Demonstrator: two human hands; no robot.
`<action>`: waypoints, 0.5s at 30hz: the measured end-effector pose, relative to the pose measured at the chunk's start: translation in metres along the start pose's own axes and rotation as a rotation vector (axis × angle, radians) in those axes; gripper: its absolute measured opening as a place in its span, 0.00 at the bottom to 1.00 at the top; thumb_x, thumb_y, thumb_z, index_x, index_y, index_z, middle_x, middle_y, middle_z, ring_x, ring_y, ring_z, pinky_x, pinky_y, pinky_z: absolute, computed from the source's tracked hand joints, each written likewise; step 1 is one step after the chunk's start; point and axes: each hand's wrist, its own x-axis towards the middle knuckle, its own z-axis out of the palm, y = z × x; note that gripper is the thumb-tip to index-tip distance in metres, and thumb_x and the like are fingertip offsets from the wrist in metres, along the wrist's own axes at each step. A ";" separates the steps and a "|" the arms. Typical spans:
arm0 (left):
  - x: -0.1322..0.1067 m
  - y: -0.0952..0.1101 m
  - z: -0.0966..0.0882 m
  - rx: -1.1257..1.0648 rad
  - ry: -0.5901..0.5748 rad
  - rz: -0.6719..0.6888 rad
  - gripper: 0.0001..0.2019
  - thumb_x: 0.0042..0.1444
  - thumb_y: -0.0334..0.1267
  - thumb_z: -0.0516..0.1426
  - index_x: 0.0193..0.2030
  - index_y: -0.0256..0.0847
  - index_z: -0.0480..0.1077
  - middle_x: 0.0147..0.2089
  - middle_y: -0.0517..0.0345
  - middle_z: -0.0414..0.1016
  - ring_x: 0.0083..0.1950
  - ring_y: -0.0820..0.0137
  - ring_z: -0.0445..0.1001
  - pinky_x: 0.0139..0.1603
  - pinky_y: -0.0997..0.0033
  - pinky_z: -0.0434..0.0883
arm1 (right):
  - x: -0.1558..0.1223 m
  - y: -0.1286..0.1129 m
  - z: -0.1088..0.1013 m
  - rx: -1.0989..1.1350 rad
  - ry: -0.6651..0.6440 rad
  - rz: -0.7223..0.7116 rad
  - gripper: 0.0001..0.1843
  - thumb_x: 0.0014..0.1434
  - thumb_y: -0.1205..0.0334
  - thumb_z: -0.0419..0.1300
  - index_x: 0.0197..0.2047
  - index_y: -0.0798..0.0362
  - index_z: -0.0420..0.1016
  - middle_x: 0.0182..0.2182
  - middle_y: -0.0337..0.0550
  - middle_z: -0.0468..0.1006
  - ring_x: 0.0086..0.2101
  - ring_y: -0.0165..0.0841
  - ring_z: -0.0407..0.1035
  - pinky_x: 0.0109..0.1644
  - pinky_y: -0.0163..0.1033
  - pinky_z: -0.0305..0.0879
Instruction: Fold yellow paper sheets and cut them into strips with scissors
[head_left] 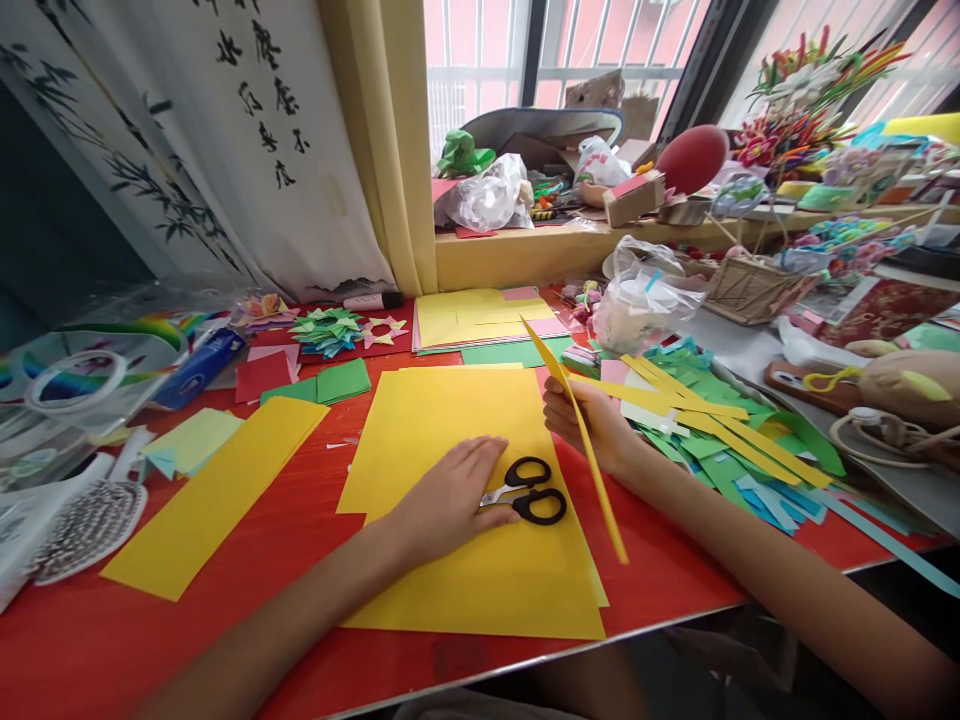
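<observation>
My left hand [450, 500] lies flat on sheets of yellow paper [480, 585] near the table's front edge, fingers stretched out. Black-handled scissors [534, 490] rest on the paper between its thumb and fingers, the blade tips hidden under the hand. In my right hand [596, 420], a yellow paper strip [585, 430] is gripped, held up nearly edge-on to me above the right side of the sheets. More yellow strips [217, 490] lie stacked at an angle on the left.
A heap of green and blue paper scraps [712, 450] with thin yellow strips lies on the right. Folded paper stars [326, 332], green paper squares [343, 381] and a hairbrush [94, 530] are on the left. Behind stand a paper stack [480, 315] and a plastic bag [641, 300].
</observation>
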 end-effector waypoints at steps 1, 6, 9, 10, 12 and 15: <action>-0.001 0.001 0.001 0.019 -0.021 0.035 0.28 0.55 0.49 0.51 0.59 0.40 0.52 0.57 0.50 0.62 0.59 0.63 0.58 0.57 0.62 0.60 | 0.002 0.004 0.000 0.090 -0.047 0.004 0.12 0.53 0.57 0.54 0.23 0.52 0.57 0.12 0.31 0.54 0.13 0.23 0.46 0.15 0.31 0.44; -0.002 0.008 0.003 0.316 -0.028 0.303 0.16 0.61 0.32 0.43 0.53 0.30 0.58 0.45 0.47 0.70 0.46 0.66 0.68 0.46 0.66 0.67 | 0.008 0.026 -0.002 0.316 -0.186 -0.004 0.15 0.49 0.54 0.56 0.22 0.51 0.54 0.12 0.30 0.51 0.13 0.24 0.42 0.17 0.33 0.37; -0.004 0.012 0.003 0.477 -0.008 0.350 0.15 0.60 0.28 0.41 0.53 0.26 0.58 0.39 0.46 0.70 0.39 0.65 0.69 0.39 0.64 0.68 | 0.012 0.029 -0.005 0.319 -0.177 -0.043 0.18 0.47 0.50 0.57 0.21 0.50 0.52 0.12 0.30 0.50 0.14 0.24 0.41 0.18 0.34 0.37; -0.004 0.012 0.002 0.507 0.013 0.330 0.16 0.60 0.27 0.41 0.53 0.26 0.57 0.38 0.46 0.70 0.39 0.65 0.68 0.39 0.64 0.68 | 0.012 0.029 -0.006 0.319 -0.168 -0.063 0.19 0.47 0.49 0.57 0.21 0.50 0.52 0.12 0.30 0.50 0.14 0.25 0.40 0.19 0.34 0.37; -0.003 0.012 -0.004 0.572 0.043 0.303 0.17 0.60 0.27 0.41 0.55 0.27 0.54 0.39 0.46 0.69 0.40 0.65 0.68 0.39 0.63 0.67 | 0.013 0.026 -0.008 0.319 -0.143 -0.107 0.19 0.46 0.49 0.58 0.21 0.49 0.51 0.12 0.30 0.49 0.14 0.25 0.40 0.19 0.34 0.37; 0.001 0.005 -0.028 0.728 0.065 0.301 0.19 0.60 0.27 0.40 0.59 0.30 0.50 0.39 0.47 0.68 0.39 0.64 0.68 0.39 0.64 0.66 | 0.014 0.022 -0.008 0.328 -0.113 -0.157 0.22 0.45 0.46 0.57 0.20 0.49 0.48 0.13 0.31 0.49 0.14 0.26 0.41 0.20 0.35 0.38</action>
